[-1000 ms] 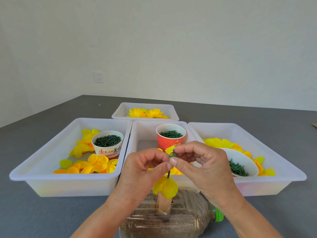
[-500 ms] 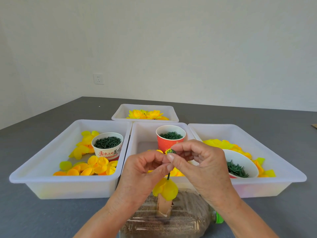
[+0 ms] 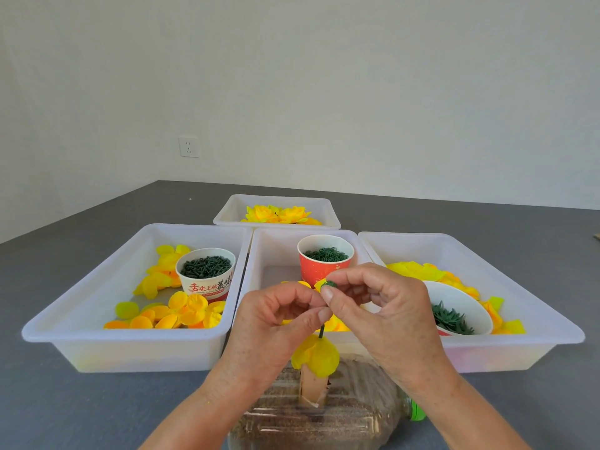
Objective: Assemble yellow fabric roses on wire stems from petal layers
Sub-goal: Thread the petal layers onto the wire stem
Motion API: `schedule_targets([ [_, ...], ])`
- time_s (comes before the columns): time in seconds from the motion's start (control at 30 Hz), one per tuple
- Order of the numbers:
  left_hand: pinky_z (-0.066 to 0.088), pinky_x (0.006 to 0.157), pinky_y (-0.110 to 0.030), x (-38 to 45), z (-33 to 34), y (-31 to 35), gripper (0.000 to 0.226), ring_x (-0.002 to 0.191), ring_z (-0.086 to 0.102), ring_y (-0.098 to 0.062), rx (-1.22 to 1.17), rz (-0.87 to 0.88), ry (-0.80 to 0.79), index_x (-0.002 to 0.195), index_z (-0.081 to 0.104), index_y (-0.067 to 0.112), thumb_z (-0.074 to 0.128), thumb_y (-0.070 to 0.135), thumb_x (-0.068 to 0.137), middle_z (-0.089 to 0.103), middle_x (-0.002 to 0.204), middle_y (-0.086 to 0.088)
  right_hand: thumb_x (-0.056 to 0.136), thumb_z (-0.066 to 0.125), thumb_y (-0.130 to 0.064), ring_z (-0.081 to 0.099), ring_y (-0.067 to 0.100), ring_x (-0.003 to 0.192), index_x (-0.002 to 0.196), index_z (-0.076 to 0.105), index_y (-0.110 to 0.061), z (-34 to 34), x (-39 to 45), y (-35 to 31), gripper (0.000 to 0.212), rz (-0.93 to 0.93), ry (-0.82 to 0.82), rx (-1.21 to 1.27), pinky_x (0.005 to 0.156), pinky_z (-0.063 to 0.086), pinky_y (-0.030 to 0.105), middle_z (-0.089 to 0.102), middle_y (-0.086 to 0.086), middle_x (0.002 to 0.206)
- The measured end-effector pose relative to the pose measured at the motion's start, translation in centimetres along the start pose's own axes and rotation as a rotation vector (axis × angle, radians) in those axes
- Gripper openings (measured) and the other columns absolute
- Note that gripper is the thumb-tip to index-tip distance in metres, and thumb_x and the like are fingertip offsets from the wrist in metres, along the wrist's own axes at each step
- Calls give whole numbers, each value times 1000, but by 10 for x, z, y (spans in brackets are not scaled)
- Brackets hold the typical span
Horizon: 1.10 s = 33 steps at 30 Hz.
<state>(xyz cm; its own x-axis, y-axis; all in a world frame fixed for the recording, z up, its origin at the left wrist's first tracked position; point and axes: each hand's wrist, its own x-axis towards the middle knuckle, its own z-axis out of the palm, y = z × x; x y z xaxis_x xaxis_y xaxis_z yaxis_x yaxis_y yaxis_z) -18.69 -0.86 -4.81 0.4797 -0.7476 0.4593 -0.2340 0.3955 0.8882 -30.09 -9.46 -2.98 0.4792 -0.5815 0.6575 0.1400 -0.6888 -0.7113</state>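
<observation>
So we've got a grey table [image 3: 81, 401] with four white trays on it. The left tray [image 3: 97, 306] holds loose yellow and orange petals [image 3: 185, 311] plus a white paper cup [image 3: 207, 282] full of dark green stem bits. The middle tray [image 3: 276, 251] has a red cup [image 3: 319, 271] of green rings, the right tray [image 3: 487, 254] has more yellow petal pieces [image 3: 418, 271] and a tipped white bowl [image 3: 461, 306] of green leaf parts, and the far tray [image 3: 279, 206] has finished yellow roses [image 3: 276, 214] in it.

Right in front of us lies a clear plastic bottle [image 3: 308, 420] on its side, green cap to the right, with a tan tube [image 3: 313, 384] standing up out of it. A yellow bud [image 3: 316, 354] sits on top of that tube with a thin dark wire stem [image 3: 321, 331] poking up.

Our left hand [image 3: 276, 323] is curled, fingertips pinching the wire just above the bud. Our right hand [image 3: 383, 313] pinches a small green ring [image 3: 329, 285] between thumb and forefinger, right above the left fingertips, with a bit of yellow petal behind it
</observation>
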Motion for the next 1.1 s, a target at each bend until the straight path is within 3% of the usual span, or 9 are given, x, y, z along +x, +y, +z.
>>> schedule_targets([
  [0.37,52,79,-51,0,0,-1,13,78,63,-39,-25,-10,4,74,72,6,71,15,66,69,78,-21,69,73,-25,64,9,67,80,73,-24,1,-3,2,11,-10,-15,-35,62,49,16,68,-13,71],
  [0.53,53,68,-32,-2,0,-3,14,70,63,-26,-47,-12,-2,74,70,4,71,14,63,69,75,-20,67,77,-16,62,8,65,78,70,-29,0,-4,1,18,-67,8,-114,60,51,21,64,-14,68],
  [0.7,51,58,-19,-2,2,-2,19,63,61,-16,-103,-41,13,78,64,3,71,10,61,67,66,-9,65,74,-21,60,8,65,77,68,-32,-1,-6,0,17,-95,19,-155,60,49,19,62,-16,68],
  [0.93,50,61,-23,-2,2,0,18,64,59,-18,-104,-37,11,75,63,6,71,12,60,66,65,-6,67,74,-22,60,7,64,77,68,-33,-1,-6,-2,16,-88,-6,-154,61,48,17,63,-15,67],
  [1.1,51,63,-26,-2,2,0,20,67,59,-21,-90,-35,11,77,63,6,72,14,60,66,66,-7,73,80,-10,61,5,64,76,71,-31,-2,-8,0,23,-18,-58,-63,62,47,13,68,-12,70],
])
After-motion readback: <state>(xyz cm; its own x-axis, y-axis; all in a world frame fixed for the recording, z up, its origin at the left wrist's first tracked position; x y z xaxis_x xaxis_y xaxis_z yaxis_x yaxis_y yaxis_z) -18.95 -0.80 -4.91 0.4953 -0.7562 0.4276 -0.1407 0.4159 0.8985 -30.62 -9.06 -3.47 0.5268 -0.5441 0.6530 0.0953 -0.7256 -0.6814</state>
